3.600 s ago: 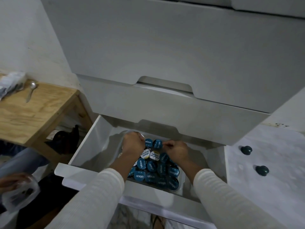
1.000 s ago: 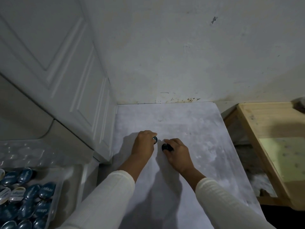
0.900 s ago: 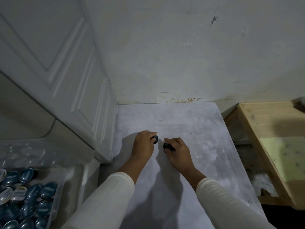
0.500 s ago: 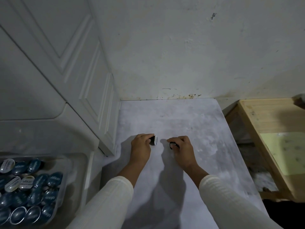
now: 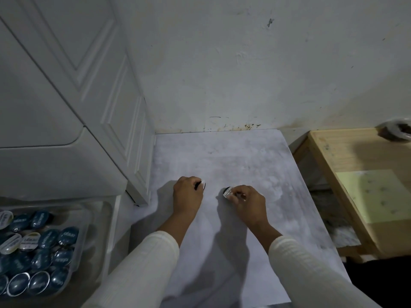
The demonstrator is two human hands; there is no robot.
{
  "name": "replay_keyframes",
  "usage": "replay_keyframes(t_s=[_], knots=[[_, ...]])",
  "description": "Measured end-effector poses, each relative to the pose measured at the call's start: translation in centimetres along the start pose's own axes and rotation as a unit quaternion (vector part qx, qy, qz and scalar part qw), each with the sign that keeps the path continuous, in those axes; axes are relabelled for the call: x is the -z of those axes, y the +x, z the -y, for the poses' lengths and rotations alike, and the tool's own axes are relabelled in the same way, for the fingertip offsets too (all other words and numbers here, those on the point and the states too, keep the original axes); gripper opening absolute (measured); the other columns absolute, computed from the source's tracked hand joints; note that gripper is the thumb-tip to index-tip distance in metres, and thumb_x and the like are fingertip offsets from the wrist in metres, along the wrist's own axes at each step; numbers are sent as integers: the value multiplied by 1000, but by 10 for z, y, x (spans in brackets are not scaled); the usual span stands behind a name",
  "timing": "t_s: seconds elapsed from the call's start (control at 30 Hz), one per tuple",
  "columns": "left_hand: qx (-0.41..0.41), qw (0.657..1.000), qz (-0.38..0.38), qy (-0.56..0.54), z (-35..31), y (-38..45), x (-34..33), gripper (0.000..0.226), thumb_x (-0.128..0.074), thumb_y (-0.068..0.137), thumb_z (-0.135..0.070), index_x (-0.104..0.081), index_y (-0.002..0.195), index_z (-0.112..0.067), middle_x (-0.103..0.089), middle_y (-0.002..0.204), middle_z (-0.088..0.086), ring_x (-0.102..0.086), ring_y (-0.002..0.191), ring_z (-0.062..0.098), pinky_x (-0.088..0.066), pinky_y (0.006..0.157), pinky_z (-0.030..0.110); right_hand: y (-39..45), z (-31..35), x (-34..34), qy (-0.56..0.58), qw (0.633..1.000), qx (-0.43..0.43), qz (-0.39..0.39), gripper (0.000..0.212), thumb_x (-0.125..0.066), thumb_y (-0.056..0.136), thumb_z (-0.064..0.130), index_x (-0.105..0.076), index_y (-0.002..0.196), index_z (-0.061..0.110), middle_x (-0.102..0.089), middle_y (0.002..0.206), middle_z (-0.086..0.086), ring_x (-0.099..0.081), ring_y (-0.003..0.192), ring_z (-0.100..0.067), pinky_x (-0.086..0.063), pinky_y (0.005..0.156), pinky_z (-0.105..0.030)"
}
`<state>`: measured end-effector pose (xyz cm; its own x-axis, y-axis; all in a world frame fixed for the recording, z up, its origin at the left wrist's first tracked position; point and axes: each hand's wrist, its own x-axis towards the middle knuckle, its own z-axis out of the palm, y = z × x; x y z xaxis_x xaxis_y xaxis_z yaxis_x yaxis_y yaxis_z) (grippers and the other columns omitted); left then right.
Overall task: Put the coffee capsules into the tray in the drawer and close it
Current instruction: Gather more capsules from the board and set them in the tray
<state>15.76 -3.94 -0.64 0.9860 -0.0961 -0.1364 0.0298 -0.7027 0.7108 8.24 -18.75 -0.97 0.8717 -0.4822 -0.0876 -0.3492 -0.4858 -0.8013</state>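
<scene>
My left hand [image 5: 188, 194] is closed around a dark coffee capsule [image 5: 202, 184] just above the pale grey mat [image 5: 255, 165]. My right hand [image 5: 248, 202] pinches a second capsule [image 5: 227, 193], its white label turned up. At the lower left the drawer [image 5: 112, 223] stands open. Inside it a clear plastic tray [image 5: 83, 221] holds several blue and white capsules [image 5: 37, 243].
A white panelled cabinet [image 5: 93, 81] rises on the left above the drawer. A white wall [image 5: 255, 63] stands behind the mat. A low wooden table [image 5: 364, 181] sits to the right, with a dark round object [image 5: 395, 131] at its far corner.
Both hands have lifted the two capsules off the mat and drawn slightly apart. The right capsule is now tilted with its label showing. Earlier both hands were in the drawer tray.
</scene>
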Motion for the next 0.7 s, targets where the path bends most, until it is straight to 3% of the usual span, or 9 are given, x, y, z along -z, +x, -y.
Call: replay_keyframes(t_s=[0.17,0.3,0.43,0.57,0.7], knots=[[11,999,-8,-29,-3,-5,4,16,-61,86,-11,-72,97,-10,-73,97,11,-67,93,24,-52,87,30,-3,-4,1,13,999,-43,-25,9,-68,75,6,-73,81,10,-70,87,-4,-60,76,-12,-39,65,2],[28,997,-7,-71,-3,-11,8,21,-57,87,-5,-70,103,-9,-73,101,10,-67,97,22,-48,89,26,-6,0,2,36,997,-66,-29,13,-65,76,-1,-73,81,7,-69,81,-4,-59,74,-12,-37,62,5],[33,995,-4,-98,-6,-15,16,20,-55,84,-2,-70,92,-13,-73,92,10,-66,89,22,-50,81,26,-10,6,3,67,993,-93,-40,15,-63,78,-2,-74,81,8,-69,79,-3,-60,75,-12,-38,61,6],[17,992,6,-128,-14,-22,30,16,-58,84,-1,-72,87,-8,-74,91,11,-67,87,23,-51,81,28,-15,18,4,103,988,-100,-62,14,-64,79,1,-74,80,11,-71,80,-4,-63,76,-13,-44,61,0],[-11,992,-2,-129,-19,-34,51,16,-60,86,-7,-74,93,-10,-74,91,6,-64,80,13,-46,74,14,-29,41,7,140,982,-94,-85,14,-64,79,2,-73,80,13,-69,74,-6,-63,70,-18,-49,69,-20]])
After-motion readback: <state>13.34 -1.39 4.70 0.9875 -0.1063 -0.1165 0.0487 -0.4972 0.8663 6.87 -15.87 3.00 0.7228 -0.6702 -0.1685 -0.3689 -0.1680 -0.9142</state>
